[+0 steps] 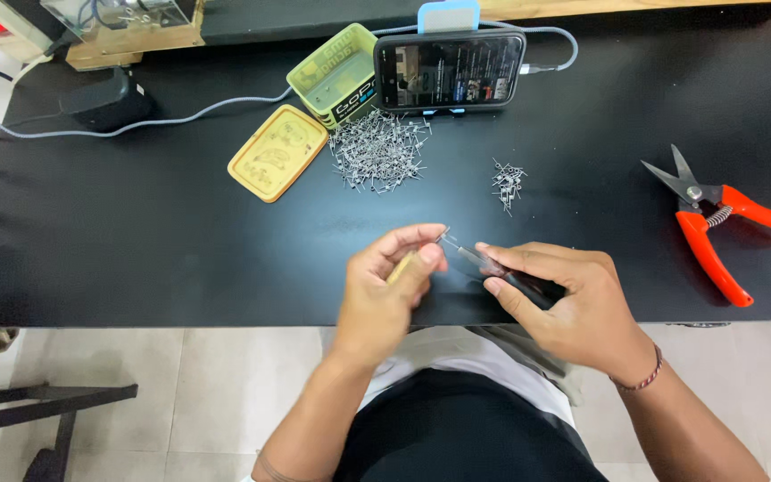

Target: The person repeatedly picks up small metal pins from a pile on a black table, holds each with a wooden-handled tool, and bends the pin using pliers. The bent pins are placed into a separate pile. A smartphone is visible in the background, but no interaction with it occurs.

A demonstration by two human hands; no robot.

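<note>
A small metal pin (444, 236) is pinched at the fingertips of the left hand (385, 290), above the near edge of the black tabletop (162, 232). The fingers (412, 239) of that hand are clenched; a short yellowish stick (400, 267) also lies within its grip, partly hidden by the thumb.

The right hand (564, 299) is closed around a dark-handled hand tool (501, 272). The tool's metal tip points left and meets the pin just beside the left fingertips. Whether the tip clamps the pin or only touches it cannot be told. A thin cord bracelet (642, 375) circles the right wrist.

Beyond the hands, toward the far side of the tabletop:
- A large heap of loose metal pins (378, 152) lies in front of a phone.
- A smaller heap of pins (508, 183) lies to the right of it, well apart from the large one.
- The phone (450, 71) stands on its long edge in a light blue holder (448, 16), with a grey cable (180, 114) attached.
- A green plastic box (334, 73) stands just left of the phone, touching the large heap's far edge.
- A yellow lid (277, 152) lies flat beside the box.
- A black power adapter (104, 100) rests at the far left.

Red-handled snips (716, 228) lie at the right of the tabletop, blades parted, well apart from both hands.
</note>
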